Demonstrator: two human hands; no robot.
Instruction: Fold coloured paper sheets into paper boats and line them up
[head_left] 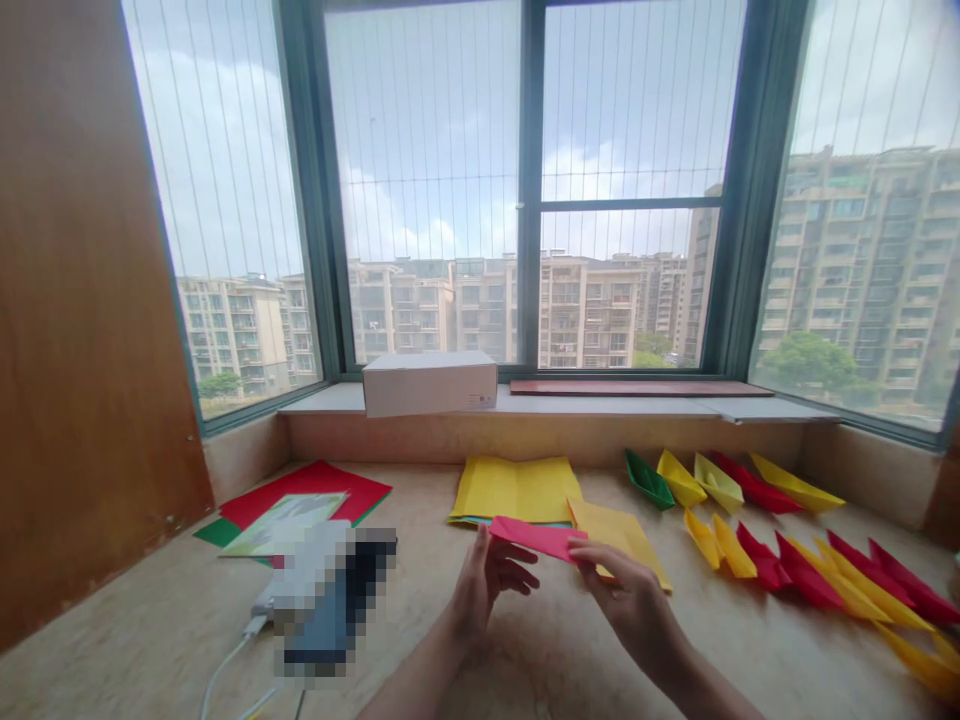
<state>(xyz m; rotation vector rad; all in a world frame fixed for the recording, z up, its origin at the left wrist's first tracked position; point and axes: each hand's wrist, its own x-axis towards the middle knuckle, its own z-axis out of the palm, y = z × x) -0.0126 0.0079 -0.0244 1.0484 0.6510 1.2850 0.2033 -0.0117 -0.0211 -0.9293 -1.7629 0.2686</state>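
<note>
A folded strip of red paper (538, 537) is held up in front of me, above the tabletop, tilting down toward its right end. My left hand (487, 580) supports the left end, the thumb at its edge and the other fingers curled loosely below. At the right end, my right hand (622, 595) pinches the paper between thumb and fingers. Just behind lie an opened yellow sheet stack (517, 487), with a bluish edge showing beneath, and a lighter orange-yellow sheet (626, 540), partly hidden by my right hand.
Several folded paper boats stand on the right, among them a green boat (649, 478) and a red boat (761, 556). Red sheets (330, 483), a blurred-out device (322, 610) and a white cable (217, 660) lie left. A white box (430, 385) sits on the windowsill.
</note>
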